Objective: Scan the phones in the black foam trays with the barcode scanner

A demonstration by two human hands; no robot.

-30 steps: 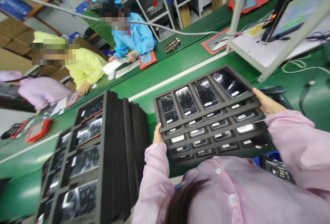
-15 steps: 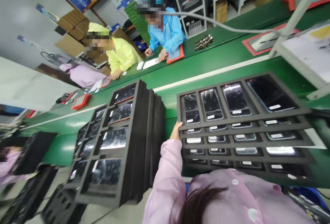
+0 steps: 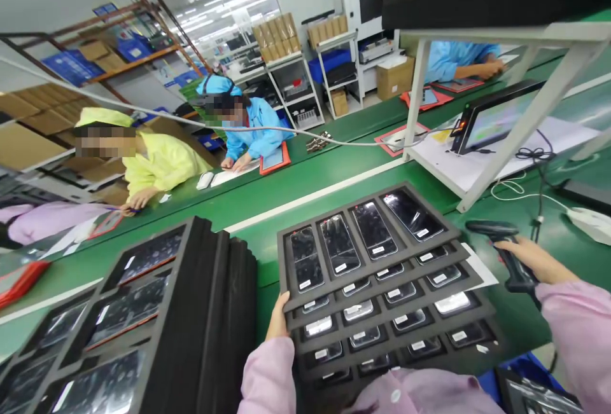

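Observation:
A stack of black foam trays (image 3: pixel 382 299) with phones in their slots rests on the green bench in front of me. My left hand (image 3: pixel 277 317) grips the stack's near-left corner, thumb on the top tray's edge. To the right of the stack, my right hand (image 3: pixel 527 259) is closed round the handle of a black barcode scanner (image 3: pixel 503 248).
A taller stack of black foam trays (image 3: pixel 157 331) with phones stands at the left. A white frame (image 3: pixel 496 140) with a monitor (image 3: pixel 496 115) stands at the right, cables beside it. Across the green conveyor (image 3: pixel 305 179), people in yellow, blue and pink coats work.
My right hand has left the stack's right edge and taken hold of the barcode scanner. The view has tilted up; my left hand stays on the stack's corner.

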